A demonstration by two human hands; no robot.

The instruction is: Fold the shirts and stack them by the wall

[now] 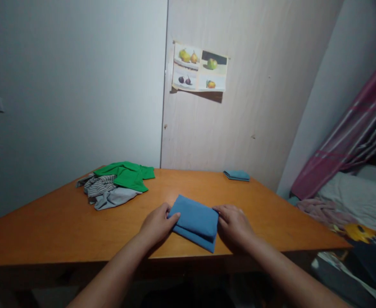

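On the table [265, 218], clothes [125, 176] at left, the folded cloth [196, 217] sits near the front edge, left hand [156, 224] gripping its left side, right hand [234, 221] touching its right corner, grip indeterminate, apparently at fold alignment, next requiring squared layers.

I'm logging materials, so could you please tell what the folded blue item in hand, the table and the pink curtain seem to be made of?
Folded blue item: probably cloth, matte, with soft layered folds.
Table: perhaps wood or wood-look laminate, smooth orange-brown with a faint sheen.
Curtain: likely fabric, satiny, with shiny draped pleats.
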